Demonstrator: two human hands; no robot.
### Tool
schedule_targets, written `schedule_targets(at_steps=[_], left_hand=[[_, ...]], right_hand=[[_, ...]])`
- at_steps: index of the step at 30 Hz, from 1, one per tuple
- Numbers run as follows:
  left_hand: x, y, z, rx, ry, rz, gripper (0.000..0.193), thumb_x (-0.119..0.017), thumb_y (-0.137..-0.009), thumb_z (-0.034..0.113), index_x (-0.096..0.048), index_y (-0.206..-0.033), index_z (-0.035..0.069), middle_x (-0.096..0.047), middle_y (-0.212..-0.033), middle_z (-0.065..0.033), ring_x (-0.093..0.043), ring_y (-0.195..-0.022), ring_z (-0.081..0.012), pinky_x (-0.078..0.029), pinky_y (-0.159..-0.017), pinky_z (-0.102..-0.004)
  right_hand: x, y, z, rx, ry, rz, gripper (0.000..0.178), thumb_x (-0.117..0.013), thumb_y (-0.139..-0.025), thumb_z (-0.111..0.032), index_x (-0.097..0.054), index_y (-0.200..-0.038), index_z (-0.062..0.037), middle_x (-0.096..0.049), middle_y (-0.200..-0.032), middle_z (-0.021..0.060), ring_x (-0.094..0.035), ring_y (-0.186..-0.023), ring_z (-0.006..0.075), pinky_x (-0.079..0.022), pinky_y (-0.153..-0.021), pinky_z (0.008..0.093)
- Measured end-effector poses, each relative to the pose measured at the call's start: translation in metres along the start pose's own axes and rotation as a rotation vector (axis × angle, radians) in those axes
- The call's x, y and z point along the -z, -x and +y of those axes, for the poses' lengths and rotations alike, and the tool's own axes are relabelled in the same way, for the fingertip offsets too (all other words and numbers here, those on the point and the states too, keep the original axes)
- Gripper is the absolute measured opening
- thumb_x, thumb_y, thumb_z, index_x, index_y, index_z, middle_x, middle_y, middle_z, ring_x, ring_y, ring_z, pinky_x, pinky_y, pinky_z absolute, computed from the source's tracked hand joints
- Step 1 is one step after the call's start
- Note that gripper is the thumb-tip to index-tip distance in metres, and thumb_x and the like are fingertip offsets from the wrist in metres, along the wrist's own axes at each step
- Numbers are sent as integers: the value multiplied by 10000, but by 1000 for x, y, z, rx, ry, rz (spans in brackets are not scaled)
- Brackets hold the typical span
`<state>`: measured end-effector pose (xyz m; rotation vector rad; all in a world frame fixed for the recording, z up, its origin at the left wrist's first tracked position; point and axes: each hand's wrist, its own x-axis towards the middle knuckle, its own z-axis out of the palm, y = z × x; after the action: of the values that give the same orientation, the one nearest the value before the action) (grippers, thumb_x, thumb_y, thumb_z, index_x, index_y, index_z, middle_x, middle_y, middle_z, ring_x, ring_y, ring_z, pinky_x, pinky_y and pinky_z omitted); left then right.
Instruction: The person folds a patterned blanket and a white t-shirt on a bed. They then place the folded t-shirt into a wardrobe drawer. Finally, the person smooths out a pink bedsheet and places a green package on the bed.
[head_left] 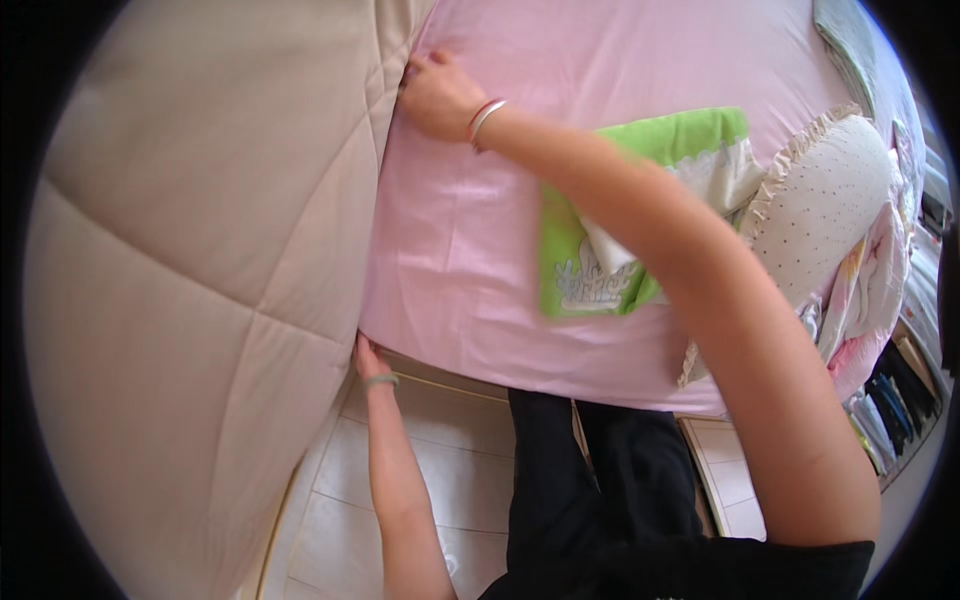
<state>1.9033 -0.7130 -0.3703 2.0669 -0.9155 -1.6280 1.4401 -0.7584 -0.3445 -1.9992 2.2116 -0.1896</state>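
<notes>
A pink bed sheet (480, 240) covers the mattress, with its left edge against the beige padded headboard (200, 200). My right hand (442, 97) reaches across to that edge at the far side, fingers curled on the sheet beside the headboard. A red band and a silver bangle circle that wrist. Lower down, my left hand (368, 358) is at the near corner of the mattress, touching it next to the headboard. Its fingers are mostly hidden under the sheet's corner, and a pale green bangle sits on its wrist.
On the bed, a green and white folded cloth (650, 200) lies partly under my right forearm. Farther right are a dotted pillow with ruffled trim (825, 200), crumpled bedding (865, 285) and a grey-green cloth (848, 50). Tiled floor (470, 470) shows below; a shelf (900, 400) holds dark items.
</notes>
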Motion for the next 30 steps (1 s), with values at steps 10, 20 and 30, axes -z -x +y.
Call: schedule_targets(at_steps=[10, 20, 30], left_hand=[[6, -38, 0, 244, 171, 27, 383, -477, -969, 309, -534, -1279, 91, -539, -1317, -69, -487, -1222, -239, -410, -1021, -424], [55, -54, -21, 290, 91, -206, 317, -527, -929, 280, -570, -1206, 131, -594, -1209, -12, -540, -1089, -172, -437, -881, -362], [-48, -26, 23, 464, 159, -15, 488, -431, -950, 407, -501, -1322, 99, -524, -1342, -68, -459, -1252, -255, -391, -1022, -454]], right_hand=[[-8, 12, 32, -94, -474, 459, 255, -562, -824, -74, -647, -1062, -44, -564, -1203, 121, -476, -1162, 327, -413, -997, 378], [-13, 25, 45, -111, -441, 387, 372, -489, -855, -23, -551, -1221, -5, -477, -1322, 115, -420, -1241, 300, -382, -1044, 350], [-17, 28, 47, -132, -309, 419, 386, -495, -843, -71, -557, -1215, 11, -429, -1383, 78, -334, -1316, 262, -348, -1063, 324]])
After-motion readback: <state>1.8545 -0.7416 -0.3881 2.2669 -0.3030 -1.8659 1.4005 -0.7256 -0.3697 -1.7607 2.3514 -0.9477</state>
